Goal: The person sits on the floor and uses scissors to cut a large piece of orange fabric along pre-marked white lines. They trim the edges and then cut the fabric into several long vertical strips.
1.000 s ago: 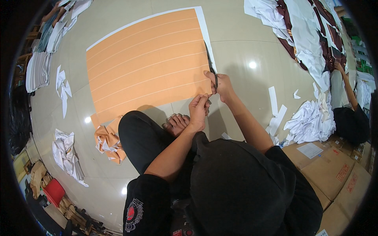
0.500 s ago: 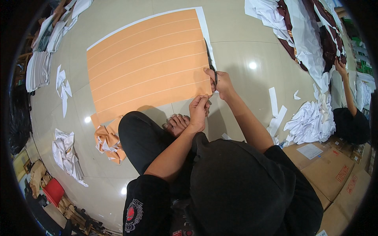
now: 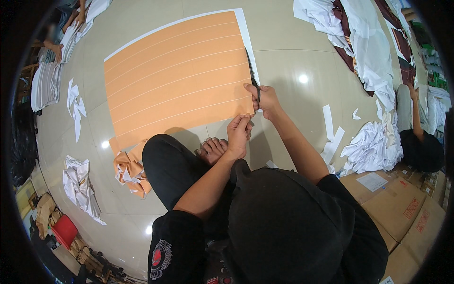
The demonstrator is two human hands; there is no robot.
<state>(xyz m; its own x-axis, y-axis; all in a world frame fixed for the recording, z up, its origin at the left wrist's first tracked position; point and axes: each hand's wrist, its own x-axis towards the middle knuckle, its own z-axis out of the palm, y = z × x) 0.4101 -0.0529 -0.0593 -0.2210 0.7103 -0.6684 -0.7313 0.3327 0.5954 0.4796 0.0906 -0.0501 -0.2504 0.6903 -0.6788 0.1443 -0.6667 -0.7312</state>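
Note:
A large orange cloth sheet [image 3: 177,71] with thin white lines and a white margin lies flat on the floor in front of me. My right hand [image 3: 266,100] is wrapped around the handles of black scissors [image 3: 252,71], at the sheet's right edge. Their blades point away from me along the border between orange and white. My left hand [image 3: 239,135] pinches the sheet's near right corner, just below the scissors. Part of the scissors' lower handle is hidden by my right hand.
Crumpled orange scraps [image 3: 130,173] lie by my knee. White cloth [image 3: 81,187] is at left, a white heap [image 3: 373,147] at right. Cardboard boxes [image 3: 392,201] stand at lower right. A co-worker [image 3: 422,149] sits at far right; another person's hands [image 3: 56,51] show at upper left.
My hands and the scissors stay almost in place. At right, the co-worker's arm and the maroon and white cloth have shifted. At upper left, another person's hands have come into view.

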